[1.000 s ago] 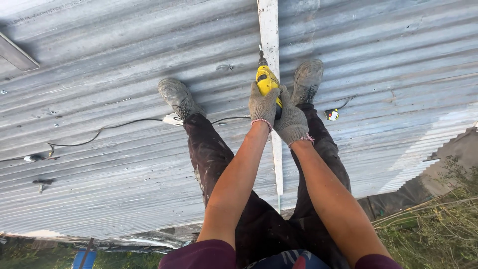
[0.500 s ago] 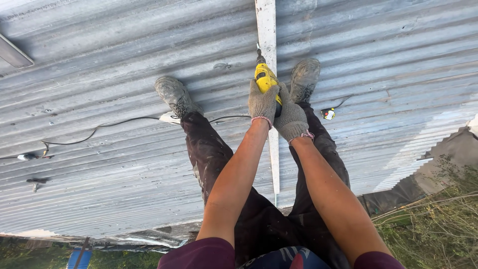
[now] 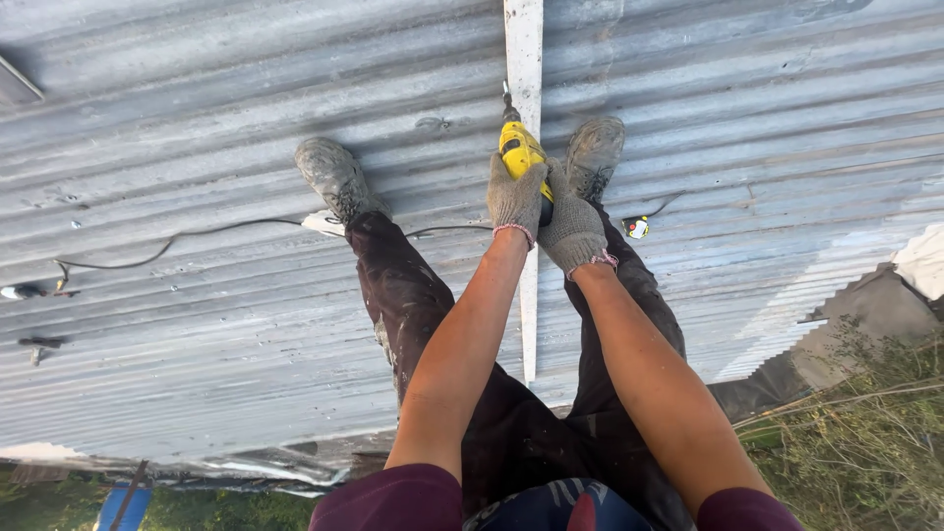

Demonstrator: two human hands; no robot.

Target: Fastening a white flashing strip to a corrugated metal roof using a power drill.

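I see the left hand [image 3: 515, 200] in a grey knit glove, fingers curled tight round the body of the yellow power drill [image 3: 522, 157]. The right hand [image 3: 572, 228], gloved too, is clamped on the drill's rear/grip just beside the left, the two touching. Drill points away from me, bit end [image 3: 507, 98] down against the edge of a long pale strip [image 3: 524, 59] that runs up the corrugated metal roof [image 3: 197, 324] between the legs. Both arms bare to the dark red sleeves. Legs in dark, stained trousers, spread approx. either side of the strip; left boot [image 3: 334, 177] flat on the sheeting, right boot [image 3: 593, 155] just beyond the hands. A thin black cable [image 3: 197, 236] trails left across the ribs (passes under the left leg). Small round object [image 3: 637, 228] lies right of the right leg, can't tell what. Dry grass [image 3: 865, 433] past the roof edge, bottom right.
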